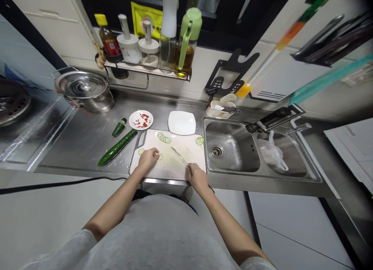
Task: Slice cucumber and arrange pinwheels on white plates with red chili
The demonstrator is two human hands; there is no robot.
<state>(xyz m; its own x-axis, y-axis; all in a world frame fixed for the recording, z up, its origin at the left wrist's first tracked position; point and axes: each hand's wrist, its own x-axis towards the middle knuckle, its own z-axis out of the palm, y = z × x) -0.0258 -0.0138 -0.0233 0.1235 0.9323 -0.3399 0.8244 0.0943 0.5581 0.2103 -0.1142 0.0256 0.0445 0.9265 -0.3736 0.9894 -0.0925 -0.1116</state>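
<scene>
The cucumber slices [164,138] lie in an overlapping row near the far edge of the board [171,169]. A single slice [160,156] lies nearer the person, just beside the left fingertips; another is by the back of the left hand [148,158], and a small group [199,140] sits at the board's far right corner.

The left grip is drawn in, thumb and fingers close together; whether anything is pinched between them I cannot tell. The right hand [197,177] has its grip closed round the handle of the knife [180,156], whose blade slants over the middle of the board, tip away from the person and apart from the row.

The step in hand looks like handling single slices between cuts, since nothing uncut is under the blade. Lifting or shifting a thin, wet slice calls for a light pinch at its edge, with the blade held clear of the left fingers.

Beyond the board, on the worktop [81,139], a long cucumber [117,148] and a short cut piece [119,128] lie to the left. A round plate [131,119] with red bits [143,120] and a square plate [182,123] stand behind; the sink [234,145] is to the right.
</scene>
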